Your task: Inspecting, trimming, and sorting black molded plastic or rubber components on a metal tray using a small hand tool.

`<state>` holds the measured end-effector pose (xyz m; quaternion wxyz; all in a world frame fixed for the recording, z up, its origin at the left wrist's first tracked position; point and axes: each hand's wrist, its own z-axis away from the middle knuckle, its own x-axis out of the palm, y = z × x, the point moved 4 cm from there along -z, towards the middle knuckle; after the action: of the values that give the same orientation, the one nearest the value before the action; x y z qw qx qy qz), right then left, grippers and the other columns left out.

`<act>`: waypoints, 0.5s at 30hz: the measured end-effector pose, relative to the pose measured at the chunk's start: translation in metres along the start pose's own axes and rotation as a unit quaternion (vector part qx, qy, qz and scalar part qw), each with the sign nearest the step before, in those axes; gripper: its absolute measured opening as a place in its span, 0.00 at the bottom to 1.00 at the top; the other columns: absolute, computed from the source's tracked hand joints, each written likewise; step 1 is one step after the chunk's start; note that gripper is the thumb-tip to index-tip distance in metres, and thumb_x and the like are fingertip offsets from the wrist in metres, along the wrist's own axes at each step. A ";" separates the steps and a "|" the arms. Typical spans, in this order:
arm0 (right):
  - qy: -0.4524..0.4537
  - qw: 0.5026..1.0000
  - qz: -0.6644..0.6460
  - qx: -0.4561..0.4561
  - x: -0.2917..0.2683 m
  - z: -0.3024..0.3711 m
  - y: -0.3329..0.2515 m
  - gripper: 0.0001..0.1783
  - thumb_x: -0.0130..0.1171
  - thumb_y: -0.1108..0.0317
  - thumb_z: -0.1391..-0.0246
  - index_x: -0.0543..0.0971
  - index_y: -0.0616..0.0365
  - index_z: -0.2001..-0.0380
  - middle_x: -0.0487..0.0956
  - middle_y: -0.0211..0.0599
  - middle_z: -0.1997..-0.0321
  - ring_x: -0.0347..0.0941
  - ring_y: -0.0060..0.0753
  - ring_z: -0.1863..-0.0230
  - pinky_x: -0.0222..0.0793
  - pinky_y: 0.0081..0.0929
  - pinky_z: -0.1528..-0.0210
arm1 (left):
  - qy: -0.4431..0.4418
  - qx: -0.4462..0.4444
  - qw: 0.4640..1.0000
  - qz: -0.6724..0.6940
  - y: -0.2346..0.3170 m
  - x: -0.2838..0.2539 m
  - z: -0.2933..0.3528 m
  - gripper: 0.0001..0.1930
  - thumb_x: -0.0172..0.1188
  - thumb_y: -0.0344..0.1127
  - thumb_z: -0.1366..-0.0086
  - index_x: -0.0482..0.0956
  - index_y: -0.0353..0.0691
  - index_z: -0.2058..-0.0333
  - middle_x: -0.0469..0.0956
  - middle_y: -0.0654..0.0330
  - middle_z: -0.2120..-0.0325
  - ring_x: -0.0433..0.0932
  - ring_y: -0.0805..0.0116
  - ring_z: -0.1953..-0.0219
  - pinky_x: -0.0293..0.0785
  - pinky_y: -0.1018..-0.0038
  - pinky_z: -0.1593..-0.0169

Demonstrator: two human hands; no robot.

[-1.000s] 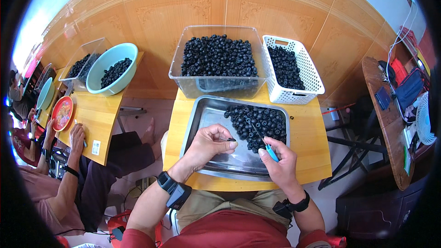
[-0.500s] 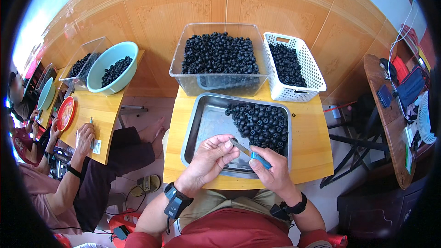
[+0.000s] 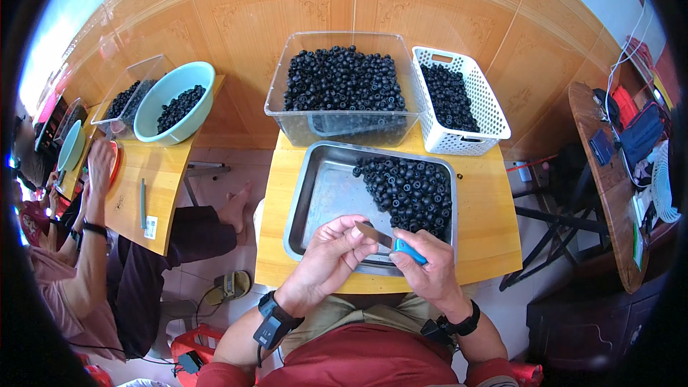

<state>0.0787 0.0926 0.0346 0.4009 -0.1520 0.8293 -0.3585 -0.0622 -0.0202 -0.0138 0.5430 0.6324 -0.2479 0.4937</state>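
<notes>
My right hand [image 3: 428,261] is closed round the blue handle [image 3: 408,251] of a small knife. Its blade [image 3: 375,235] points left, up to the pinched fingertips of my left hand [image 3: 333,251]. Whatever those fingers hold is hidden behind the thumb and blade. Both hands are over the near edge of a shallow metal tray [image 3: 304,179]. Small round black pieces with ring-like openings [image 3: 408,190] are heaped in the tray's right part.
Behind the tray stand a clear plastic bin [image 3: 344,129] and a white perforated basket [image 3: 466,145], both holding black pieces. At left, a co-worker's hand [image 3: 100,165] is above another yellow table [image 3: 172,179] with a light-green basin [image 3: 208,100]. A brown table [image 3: 602,172] stands at right.
The dark bit that showed at the blade tip by my left fingers is out of sight; the blade's flat faces up more. The co-worker's hand has left a stick-like tool on their table and moved farther off.
</notes>
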 end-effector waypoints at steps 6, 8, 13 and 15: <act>0.070 0.989 -0.088 0.100 -0.017 -0.001 0.014 0.19 0.63 0.63 0.41 0.80 0.65 0.52 0.81 0.41 0.68 0.76 0.25 0.67 0.70 0.25 0.65 | -0.033 0.014 0.999 -0.030 0.002 0.015 0.006 0.09 0.60 0.30 0.33 0.78 0.37 0.55 0.81 0.55 0.62 0.81 0.65 0.61 0.82 0.68 0.53; -0.006 0.991 -0.119 0.052 -0.008 -0.008 -0.003 0.19 0.66 0.64 0.44 0.80 0.64 0.52 0.80 0.41 0.69 0.76 0.25 0.68 0.70 0.25 0.66 | -0.021 0.007 1.000 -0.021 0.002 0.013 0.005 0.09 0.60 0.29 0.33 0.78 0.37 0.56 0.81 0.55 0.63 0.81 0.66 0.61 0.82 0.69 0.53; -0.018 0.994 -0.108 -0.015 0.005 -0.015 -0.021 0.22 0.71 0.66 0.49 0.80 0.62 0.51 0.78 0.38 0.72 0.75 0.28 0.74 0.69 0.23 0.71 | -0.048 -0.006 0.999 0.004 -0.008 0.010 0.006 0.10 0.58 0.25 0.33 0.77 0.37 0.54 0.82 0.55 0.61 0.82 0.67 0.59 0.82 0.72 0.52; -0.033 0.995 -0.087 -0.030 0.008 -0.017 -0.023 0.21 0.71 0.68 0.49 0.80 0.62 0.52 0.77 0.38 0.73 0.74 0.29 0.75 0.68 0.24 0.73 | -0.058 -0.007 0.998 -0.009 -0.006 0.014 0.009 0.09 0.58 0.25 0.32 0.77 0.35 0.54 0.81 0.55 0.60 0.82 0.68 0.58 0.82 0.72 0.51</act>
<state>0.0599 0.0806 0.0534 0.3904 -0.2473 0.8098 -0.3614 -0.0484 -0.0234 -0.0034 0.5365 0.6582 -0.2774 0.4494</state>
